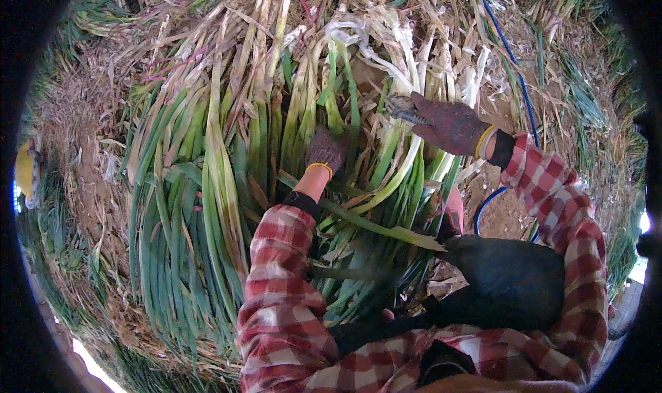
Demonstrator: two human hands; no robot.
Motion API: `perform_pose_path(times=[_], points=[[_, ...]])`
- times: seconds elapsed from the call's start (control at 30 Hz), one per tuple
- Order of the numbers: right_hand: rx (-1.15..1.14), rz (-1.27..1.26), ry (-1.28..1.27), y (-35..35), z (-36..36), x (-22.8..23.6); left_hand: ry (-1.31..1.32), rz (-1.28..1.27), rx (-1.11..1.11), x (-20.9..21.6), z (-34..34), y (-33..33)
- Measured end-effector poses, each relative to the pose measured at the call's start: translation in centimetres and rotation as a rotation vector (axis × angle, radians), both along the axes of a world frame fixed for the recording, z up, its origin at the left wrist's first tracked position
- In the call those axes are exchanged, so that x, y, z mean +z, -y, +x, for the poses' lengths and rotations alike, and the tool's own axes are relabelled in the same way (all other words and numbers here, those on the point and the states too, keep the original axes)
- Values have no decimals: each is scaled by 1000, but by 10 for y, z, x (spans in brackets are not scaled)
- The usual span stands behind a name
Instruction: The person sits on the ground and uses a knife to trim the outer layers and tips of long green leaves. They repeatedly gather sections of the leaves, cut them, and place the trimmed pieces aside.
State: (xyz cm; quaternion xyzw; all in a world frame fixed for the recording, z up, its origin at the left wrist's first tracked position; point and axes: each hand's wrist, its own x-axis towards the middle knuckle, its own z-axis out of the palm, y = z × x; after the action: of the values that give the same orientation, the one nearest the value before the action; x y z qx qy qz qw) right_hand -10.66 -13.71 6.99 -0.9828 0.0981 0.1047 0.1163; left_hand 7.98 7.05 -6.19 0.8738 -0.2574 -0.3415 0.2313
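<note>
My left hand [327, 153], in a dark glove with a yellow cuff, reaches down into a thick pile of green onions [224, 158]. Its fingers look curled round some of the stalks, though leaves partly hide the fingertips. To the right, over the pale stem ends, my right hand [456, 126] wears a matching glove. It is closed on a grey nozzle-like tool [405, 109], whose tip points left. White peeled stems [470, 82] lie just beyond this hand. One long loose leaf [379, 227] crosses the pile below my hands.
A blue hose [512, 55] runs down the right side, passes behind my right sleeve and loops near my knee. Dry husks and roots litter the soil [83, 179]. More green onions [47, 217] lie at the far left. Something yellow [26, 171] shows at the left rim.
</note>
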Motion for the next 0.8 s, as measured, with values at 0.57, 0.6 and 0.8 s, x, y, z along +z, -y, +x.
perform_pose_path(times=[0.57,0.6,0.8], points=[[261,157,-132,-66,-6,41,-455,-444,-12,-77,4,-44],[226,172,-227,-64,-5,42,-305,-303,-183,-78,8,-39],[188,200,-185,-62,19,42,-276,-246,-201,-80,19,-56]])
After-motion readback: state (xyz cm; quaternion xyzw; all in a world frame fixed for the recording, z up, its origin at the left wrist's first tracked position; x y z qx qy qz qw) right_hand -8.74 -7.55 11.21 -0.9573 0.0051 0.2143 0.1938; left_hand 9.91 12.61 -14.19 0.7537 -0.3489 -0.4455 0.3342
